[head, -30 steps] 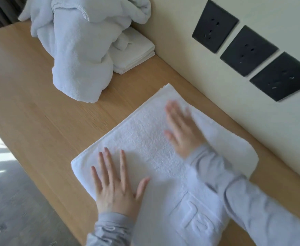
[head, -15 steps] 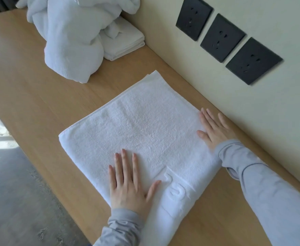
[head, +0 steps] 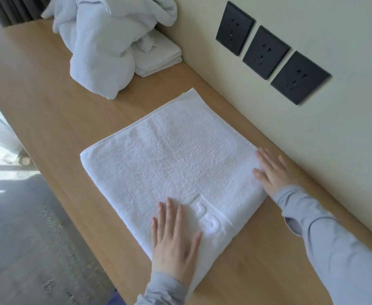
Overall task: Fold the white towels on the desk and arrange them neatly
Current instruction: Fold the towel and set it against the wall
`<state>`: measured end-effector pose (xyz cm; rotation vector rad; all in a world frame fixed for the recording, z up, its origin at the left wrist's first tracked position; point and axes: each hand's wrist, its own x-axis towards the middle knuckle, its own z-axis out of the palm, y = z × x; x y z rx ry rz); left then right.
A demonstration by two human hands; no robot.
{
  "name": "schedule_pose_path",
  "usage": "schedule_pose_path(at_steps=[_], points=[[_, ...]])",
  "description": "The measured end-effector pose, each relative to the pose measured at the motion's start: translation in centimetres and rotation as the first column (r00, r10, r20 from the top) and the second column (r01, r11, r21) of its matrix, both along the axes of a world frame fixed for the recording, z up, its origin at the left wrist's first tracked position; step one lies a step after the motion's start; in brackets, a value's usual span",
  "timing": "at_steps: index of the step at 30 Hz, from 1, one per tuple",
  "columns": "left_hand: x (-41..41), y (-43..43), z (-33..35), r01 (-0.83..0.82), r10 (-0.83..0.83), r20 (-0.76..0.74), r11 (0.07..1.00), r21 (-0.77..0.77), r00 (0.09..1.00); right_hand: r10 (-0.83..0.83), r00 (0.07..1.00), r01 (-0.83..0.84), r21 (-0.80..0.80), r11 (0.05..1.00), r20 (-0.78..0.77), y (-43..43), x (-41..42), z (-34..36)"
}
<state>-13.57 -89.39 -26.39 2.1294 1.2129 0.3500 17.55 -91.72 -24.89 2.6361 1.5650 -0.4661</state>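
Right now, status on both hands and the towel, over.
Left hand flat on folded towel, near edge. Right hand flat at its wall-side edge. Crumpled towels, folded stack lie beyond.

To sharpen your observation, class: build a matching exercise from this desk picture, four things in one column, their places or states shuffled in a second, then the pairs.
1 left hand
2 right hand
3 crumpled towels
4 small folded stack

A heaped, unfolded
B flat on the spread towel beside its embossed letters
C on the spread towel's edge nearest the wall
D neatly folded, partly covered by the heap

Pairs: 1-B; 2-C; 3-A; 4-D
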Motion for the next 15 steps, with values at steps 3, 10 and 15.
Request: schedule_pose_path(at_steps=[3,10,15], points=[[-1.9,2.7,1.6,-0.479,0.541,0.280,0.838,-0.262,0.793,-0.234,0.930,0.301,0.217,0.929,-0.284,4.0,0.6,1.4],[-3.9,10.2,2.4,-0.572,0.870,-0.072,0.256,-0.779,0.488,-0.465,0.685,0.608,0.088,0.789,-0.561,14.1,0.0,0.7],[-4.0,12.0,1.7,-0.536,0.883,-0.083,0.203,-0.820,0.462,-0.542,0.645,0.578,-0.120,0.807,-0.538,16.1,0.9,0.0]])
